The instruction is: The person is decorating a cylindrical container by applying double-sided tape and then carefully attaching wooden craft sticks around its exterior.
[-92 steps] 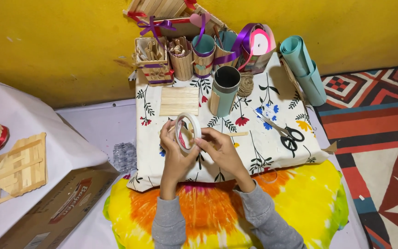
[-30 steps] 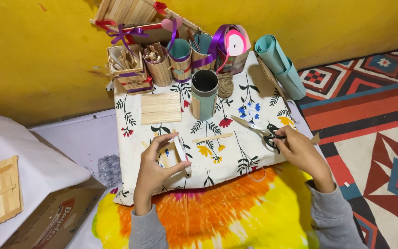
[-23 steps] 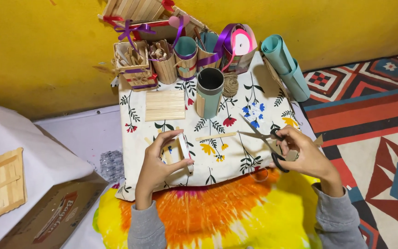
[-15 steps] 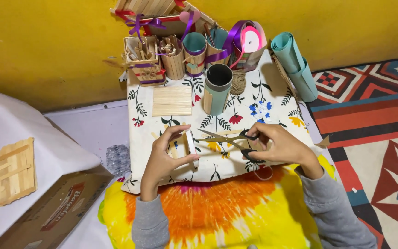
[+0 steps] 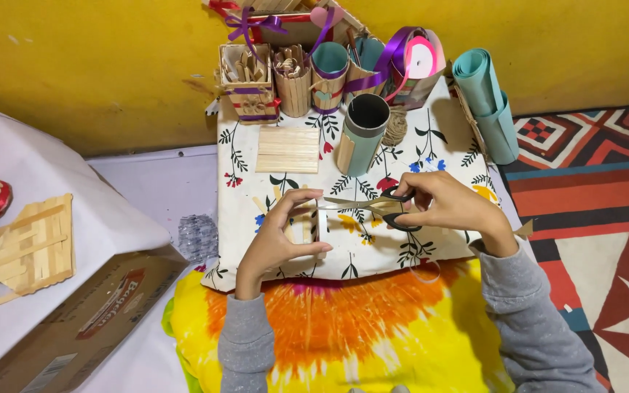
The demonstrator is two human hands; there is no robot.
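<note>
1. The left hand (image 5: 279, 236) is gripping a tape roll (image 5: 306, 224) in its fingers, just above the floral surface (image 5: 431, 156).
2. The right hand (image 5: 449, 207) is grasping scissors (image 5: 373, 206), blades reaching the roll.
3. Farther back, a teal tube (image 5: 362, 132) is standing beside a stick panel (image 5: 287, 150).

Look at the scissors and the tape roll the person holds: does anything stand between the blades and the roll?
Nothing visible does. The right hand holds the scissors with the blades pointing left, their tips reaching the tape roll gripped in the left hand. The tall tube stands farther back, clear of them.
</note>
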